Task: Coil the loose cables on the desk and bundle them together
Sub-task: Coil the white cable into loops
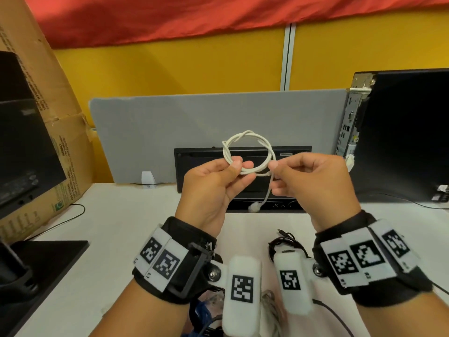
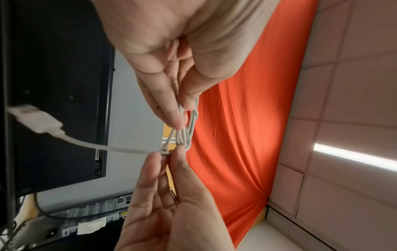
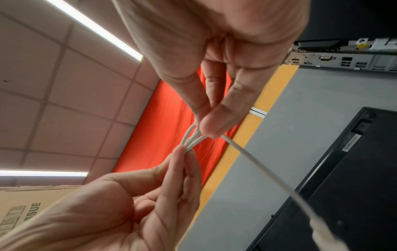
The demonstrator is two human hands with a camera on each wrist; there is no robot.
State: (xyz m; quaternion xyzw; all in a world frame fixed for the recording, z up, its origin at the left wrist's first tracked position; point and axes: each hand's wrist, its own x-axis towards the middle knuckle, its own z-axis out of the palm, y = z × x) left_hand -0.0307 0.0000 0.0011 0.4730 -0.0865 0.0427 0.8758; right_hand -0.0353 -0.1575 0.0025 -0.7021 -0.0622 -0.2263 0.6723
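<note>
Black wristbands (image 1: 184, 244), white tag-marked camera pods (image 1: 240, 293).

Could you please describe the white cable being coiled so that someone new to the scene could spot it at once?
Look above the white desk, in front of the black keyboard propped against the grey panel. There the left hand and right hand pinch the white cable, held up as a round coil with a plug dangling. The other cables are dark or grey and lie on the desk.

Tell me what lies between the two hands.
In the head view, only the bottom of the white cable coil spans between left hand and right hand; both pinch it.
</note>
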